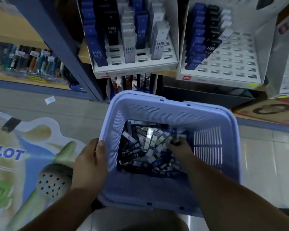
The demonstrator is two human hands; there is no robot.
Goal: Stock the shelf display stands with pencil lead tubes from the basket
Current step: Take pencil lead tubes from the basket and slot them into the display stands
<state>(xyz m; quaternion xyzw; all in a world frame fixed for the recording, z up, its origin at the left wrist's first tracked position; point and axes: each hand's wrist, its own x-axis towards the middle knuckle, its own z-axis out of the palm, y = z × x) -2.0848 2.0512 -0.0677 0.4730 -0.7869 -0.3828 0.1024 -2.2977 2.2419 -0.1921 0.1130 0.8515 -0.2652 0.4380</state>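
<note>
Pencil lead tubes (pixel 145 147), small flat blue, black and white ones, lie in a loose heap on the bottom of the lavender slotted plastic basket (pixel 165 112), centre of frame. Right white cardboard display stand (pixel 223 76), upper right: blue and black columns plus a few white tubes at its left side, bare slots across the rest. Left white cardboard display stand (pixel 135 68), upper centre: blue, black and white columns marked HB 0.7, some bare front slots. Left hand (pixel 88 160) grips the basket's left rim, thumb over the edge, fingers outside. Right hand (pixel 178 147) is down in the heap, fingers bent into the tubes; blurred, can't tell if it grips one.
</note>
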